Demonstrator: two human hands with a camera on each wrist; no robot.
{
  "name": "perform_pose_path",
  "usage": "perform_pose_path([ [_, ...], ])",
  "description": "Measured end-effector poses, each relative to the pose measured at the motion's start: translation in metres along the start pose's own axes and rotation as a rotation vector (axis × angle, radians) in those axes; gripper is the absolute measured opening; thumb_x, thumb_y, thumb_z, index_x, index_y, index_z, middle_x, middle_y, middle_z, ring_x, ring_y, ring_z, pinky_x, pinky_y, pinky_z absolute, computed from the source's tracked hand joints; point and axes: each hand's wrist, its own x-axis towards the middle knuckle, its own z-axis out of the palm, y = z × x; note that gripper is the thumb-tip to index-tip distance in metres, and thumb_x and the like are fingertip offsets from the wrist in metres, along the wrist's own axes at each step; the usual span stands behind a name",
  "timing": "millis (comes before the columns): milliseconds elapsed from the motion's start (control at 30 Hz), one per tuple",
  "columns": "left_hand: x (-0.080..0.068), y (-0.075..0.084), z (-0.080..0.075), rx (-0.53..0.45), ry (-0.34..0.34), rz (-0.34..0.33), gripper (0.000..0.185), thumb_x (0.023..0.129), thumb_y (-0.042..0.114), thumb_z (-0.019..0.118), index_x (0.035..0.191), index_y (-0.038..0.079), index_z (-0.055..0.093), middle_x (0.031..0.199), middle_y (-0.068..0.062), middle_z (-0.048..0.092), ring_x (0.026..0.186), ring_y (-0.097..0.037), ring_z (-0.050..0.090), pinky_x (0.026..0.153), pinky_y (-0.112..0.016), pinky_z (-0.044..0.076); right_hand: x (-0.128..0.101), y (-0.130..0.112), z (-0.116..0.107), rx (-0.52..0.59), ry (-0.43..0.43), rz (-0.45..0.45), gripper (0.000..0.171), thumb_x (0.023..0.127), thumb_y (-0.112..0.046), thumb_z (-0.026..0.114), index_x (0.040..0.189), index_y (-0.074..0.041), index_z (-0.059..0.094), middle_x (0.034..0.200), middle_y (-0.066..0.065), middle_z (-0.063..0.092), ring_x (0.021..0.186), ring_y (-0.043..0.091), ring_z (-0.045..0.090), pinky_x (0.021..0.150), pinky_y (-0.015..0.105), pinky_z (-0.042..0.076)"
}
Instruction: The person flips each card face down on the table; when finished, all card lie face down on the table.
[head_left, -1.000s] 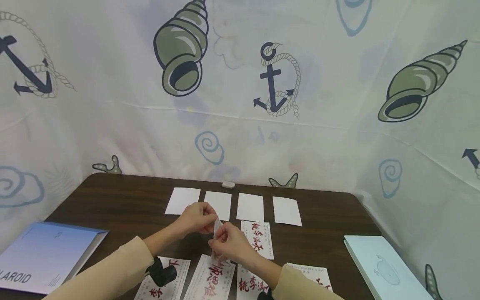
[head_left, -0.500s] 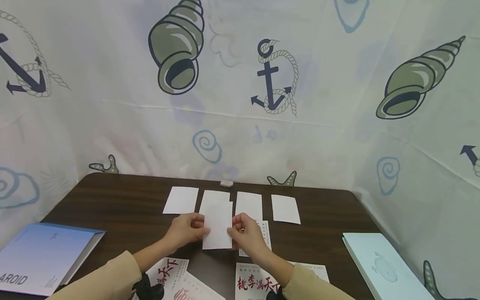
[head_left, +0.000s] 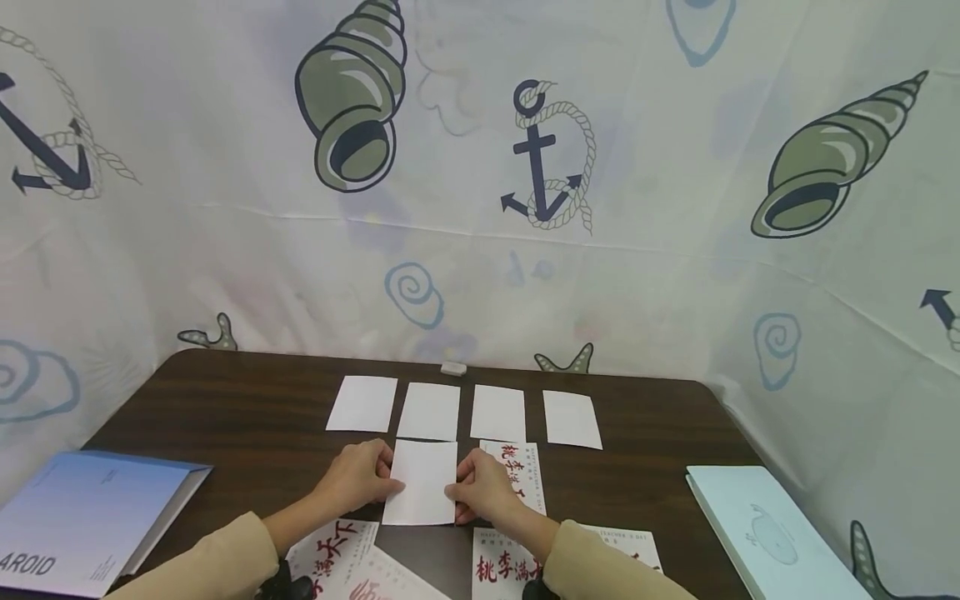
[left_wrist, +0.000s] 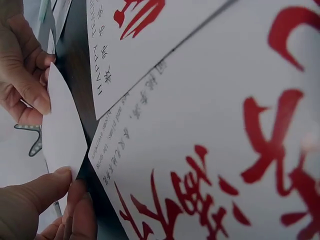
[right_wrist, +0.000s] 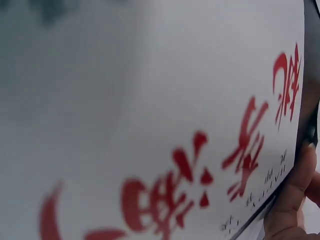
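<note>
Both hands hold one blank white card (head_left: 422, 492) by its side edges, low over the dark table (head_left: 247, 417). My left hand (head_left: 363, 477) pinches the left edge and my right hand (head_left: 480, 487) the right edge. The card sits just in front of the second of several blank white cards (head_left: 429, 411) laid in a row. In the left wrist view the card (left_wrist: 62, 130) shows edge-on between the left thumb (left_wrist: 35, 200) and the right hand's fingers (left_wrist: 22, 75). The right wrist view shows only a thumb (right_wrist: 292, 200) beside a red-lettered card (right_wrist: 175, 150).
Cards printed with red calligraphy (head_left: 521, 471) lie near the front edge, some under my forearms. A blue folder (head_left: 82, 517) lies at the left and a pale blue book (head_left: 765, 533) at the right. A small white block (head_left: 453, 367) sits at the table's back edge, by the patterned cloth.
The card was held up on edge, then turned blank side up and brought down and toward me, in front of the row. Both hands stayed on it.
</note>
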Motion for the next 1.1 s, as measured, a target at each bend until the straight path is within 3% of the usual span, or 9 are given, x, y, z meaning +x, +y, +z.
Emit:
perform_pose_path([
  [333, 0.001, 0.004, 0.0, 0.08, -0.011, 0.04, 0.034, 0.066, 0.007, 0.083, 0.088, 0.0, 0.059, 0.059, 0.002, 0.051, 0.049, -0.01, 0.047, 0.045, -0.023, 0.037, 0.003, -0.006, -0.001, -0.092, -0.036, 0.047, 0.021, 0.079, 0.006, 0.067, 0.088, 0.002, 0.049, 0.057, 0.006, 0.058, 0.04, 0.009, 0.053, 0.042, 0.027, 0.051],
  [567, -0.001, 0.005, -0.002, 0.102, -0.031, 0.031, 0.034, 0.066, 0.008, 0.083, 0.089, 0.001, 0.059, 0.061, 0.001, 0.052, 0.051, -0.01, 0.047, 0.047, -0.024, 0.037, 0.003, -0.004, -0.009, -0.11, -0.028, -0.003, 0.02, 0.081, 0.0, 0.068, 0.09, 0.002, 0.05, 0.059, 0.006, 0.057, 0.039, 0.008, 0.054, 0.041, 0.025, 0.049],
  [700, 0.0, 0.006, -0.003, 0.106, -0.039, 0.039, 0.034, 0.067, 0.008, 0.083, 0.089, 0.001, 0.058, 0.063, 0.001, 0.052, 0.053, -0.011, 0.047, 0.048, -0.025, 0.037, 0.006, 0.004, -0.033, -0.044, 0.08, -0.047, 0.026, 0.083, -0.004, 0.067, 0.101, 0.006, 0.051, 0.067, 0.007, 0.059, 0.045, 0.008, 0.056, 0.045, 0.024, 0.05],
  [867, 0.001, 0.005, -0.004, 0.102, -0.044, 0.028, 0.034, 0.066, 0.008, 0.083, 0.087, 0.002, 0.057, 0.062, 0.001, 0.052, 0.052, -0.011, 0.048, 0.049, -0.026, 0.037, 0.009, 0.022, -0.067, -0.077, 0.278, 0.013, 0.031, 0.083, -0.004, 0.069, 0.107, 0.006, 0.053, 0.071, 0.004, 0.052, 0.052, 0.009, 0.052, 0.049, 0.022, 0.048],
  [1100, 0.002, 0.003, -0.002, 0.094, -0.054, 0.024, 0.034, 0.066, 0.009, 0.083, 0.087, 0.003, 0.057, 0.062, 0.002, 0.052, 0.051, -0.011, 0.048, 0.05, -0.026, 0.037, 0.01, 0.036, -0.087, -0.214, 0.315, 0.03, 0.038, 0.077, -0.002, 0.073, 0.107, 0.008, 0.052, 0.068, 0.004, 0.051, 0.047, 0.009, 0.045, 0.044, 0.022, 0.043],
])
